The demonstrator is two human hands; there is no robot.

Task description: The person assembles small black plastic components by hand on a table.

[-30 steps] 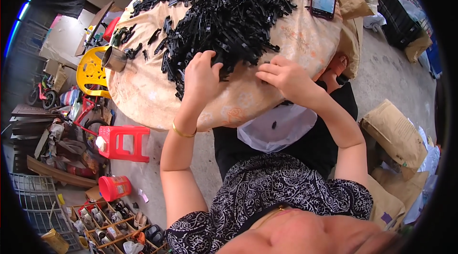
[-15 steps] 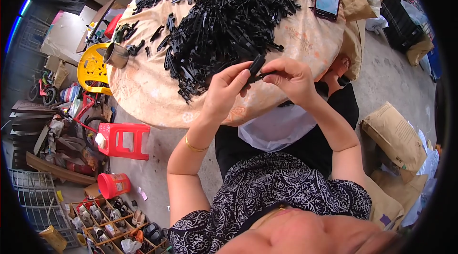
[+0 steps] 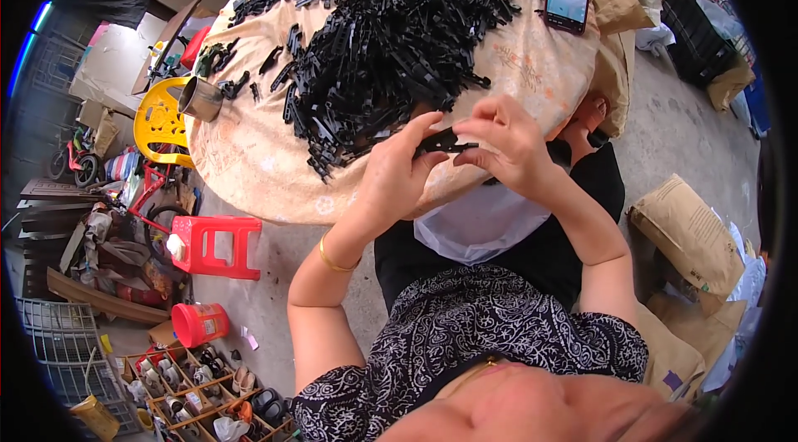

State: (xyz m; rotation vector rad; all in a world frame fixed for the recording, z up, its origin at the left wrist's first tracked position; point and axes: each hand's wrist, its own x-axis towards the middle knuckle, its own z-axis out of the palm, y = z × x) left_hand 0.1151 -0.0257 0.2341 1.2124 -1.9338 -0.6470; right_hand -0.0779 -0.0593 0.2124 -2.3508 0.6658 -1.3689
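Cloth-covered round desk (image 3: 258,180), beneath and beyond your hands. Heap of black plastic pieces (image 3: 382,60), just ahead. Left hand (image 3: 397,166) and right hand (image 3: 509,147), both pinching; between them, a slender black piece (image 3: 440,143), probably light, stiff, slick, best held by its ends. Ends covered; you cannot tell whether it is two joined.

The parts (image 3: 374,60) are black, the cloth (image 3: 249,183) pale peach with orange and white flower prints, the shirt (image 3: 499,309) black with white swirls, the bangle (image 3: 332,265) gold, the bag (image 3: 478,226) whitish, the stool (image 3: 193,244) red, the chair (image 3: 152,128) yellow.
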